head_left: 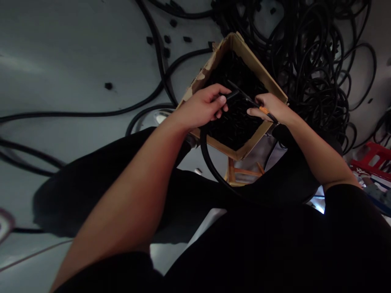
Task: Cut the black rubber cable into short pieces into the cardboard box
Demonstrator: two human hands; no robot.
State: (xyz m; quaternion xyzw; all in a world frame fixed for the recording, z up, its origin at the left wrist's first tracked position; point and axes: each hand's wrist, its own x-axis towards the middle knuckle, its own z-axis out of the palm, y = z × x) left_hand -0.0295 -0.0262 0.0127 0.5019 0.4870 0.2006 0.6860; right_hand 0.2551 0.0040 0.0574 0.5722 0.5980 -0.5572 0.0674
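Observation:
My left hand (pixel 210 105) is closed around the end of a black corrugated tube (pixel 207 156), whose ribbed tip sticks out past the fingertips. From that hand the tube curves down toward my lap. My right hand (pixel 270 108) grips a pair of scissors (pixel 263 109) with orange on the handles; their dark blades point up and left, beside the tube's tip. Whether the blades touch the tube I cannot tell. Both hands are over an open cardboard box (pixel 256 57) that holds many short black pieces (pixel 236 126).
A large tangle of black tubing (pixel 305 61) lies right of the box. Long black tubes (pixel 116 112) run over the grey floor at left, with several small black pieces (pixel 108 86) scattered about. A wooden stool (pixel 244 171) stands below the box, and a red plastic object (pixel 374 158) sits far right.

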